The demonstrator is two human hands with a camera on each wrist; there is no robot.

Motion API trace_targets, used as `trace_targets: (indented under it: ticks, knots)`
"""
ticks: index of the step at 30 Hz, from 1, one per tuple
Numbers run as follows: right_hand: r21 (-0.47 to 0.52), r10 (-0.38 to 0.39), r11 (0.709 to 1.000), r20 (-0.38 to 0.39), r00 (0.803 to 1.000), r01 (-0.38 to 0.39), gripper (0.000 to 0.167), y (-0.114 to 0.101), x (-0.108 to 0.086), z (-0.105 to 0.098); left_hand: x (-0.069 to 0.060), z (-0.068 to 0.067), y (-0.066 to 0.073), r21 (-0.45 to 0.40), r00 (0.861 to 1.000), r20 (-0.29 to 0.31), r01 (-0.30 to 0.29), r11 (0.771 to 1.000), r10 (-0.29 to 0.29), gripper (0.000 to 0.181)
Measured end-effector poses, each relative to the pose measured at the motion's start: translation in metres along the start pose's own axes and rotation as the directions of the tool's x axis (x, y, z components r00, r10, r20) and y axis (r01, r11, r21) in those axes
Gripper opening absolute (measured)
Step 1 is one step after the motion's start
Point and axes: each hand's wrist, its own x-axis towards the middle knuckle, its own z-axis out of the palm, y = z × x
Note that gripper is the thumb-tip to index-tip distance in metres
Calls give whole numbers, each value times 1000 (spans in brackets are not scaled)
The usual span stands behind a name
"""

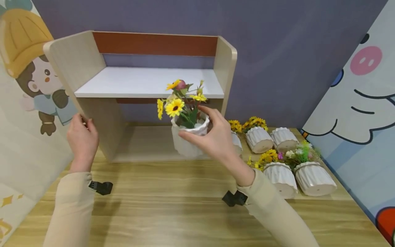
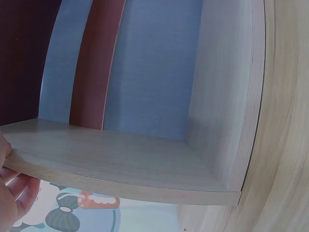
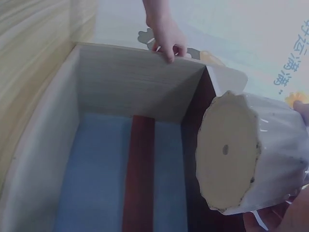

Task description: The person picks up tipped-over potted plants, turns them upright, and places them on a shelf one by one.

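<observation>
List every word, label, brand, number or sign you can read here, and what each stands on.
"好运滴滴": on the pale wall, sideways in the right wrist view; the first character, at the frame's edge, is less certain.
No other readable text: none shows on the white flowerpot in the right hand or on the bookshelf.
</observation>
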Motion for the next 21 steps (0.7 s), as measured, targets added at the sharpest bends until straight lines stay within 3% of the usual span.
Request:
trace_targets:
  ticks: [13,21]
  knots:
    - [52,-62,997,-62,996,65,71,-36,44,9,1,-3,-1,-43,999,-33,-15,999,13,33]
    - [57,-34,998,-50,998,37,75,-51,75,9,0,1,0,-37,999,-34,-17,999,16,33]
